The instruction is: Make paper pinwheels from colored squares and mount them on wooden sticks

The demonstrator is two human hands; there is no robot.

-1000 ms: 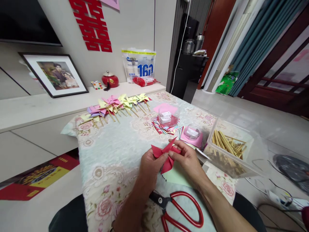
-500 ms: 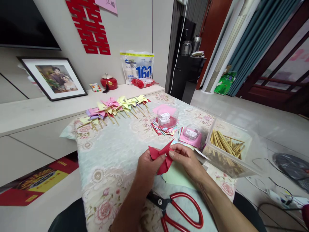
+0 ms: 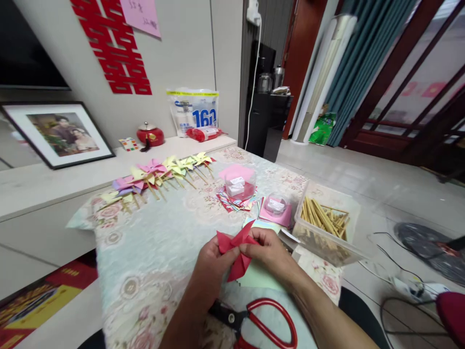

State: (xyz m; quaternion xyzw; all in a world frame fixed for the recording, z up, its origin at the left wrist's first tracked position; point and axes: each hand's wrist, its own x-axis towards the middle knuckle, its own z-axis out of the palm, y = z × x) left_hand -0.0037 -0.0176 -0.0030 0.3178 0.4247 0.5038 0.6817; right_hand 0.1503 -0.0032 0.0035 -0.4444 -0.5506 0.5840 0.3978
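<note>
Both hands grip a red paper pinwheel [image 3: 240,268] above the near part of the table. My left hand [image 3: 212,261] pinches its left side, with the thumb at the centre. My right hand [image 3: 271,249] holds the right side, its thumb and fingertips also close to the centre. Anything small between the fingertips is hidden. Under the hands lies a sheet of light green paper [image 3: 263,277]. Red-handled scissors [image 3: 271,310] rest on the cloth below, their blades partly behind my left wrist.
Finished pinwheels on sticks [image 3: 156,174] lie along the far left edge. Round clear tubs [image 3: 240,186] sit on stacked patterned paper [image 3: 232,203] and pink paper [image 3: 281,217]. A clear plastic box [image 3: 319,242] of bamboo sticks [image 3: 323,215] stands at right. A picture frame [image 3: 60,133] leans behind.
The camera view has turned right, shifting the scene leftward. The thumbs have come together at the pinwheel's centre, where a small shiny spot showed half a second ago.
</note>
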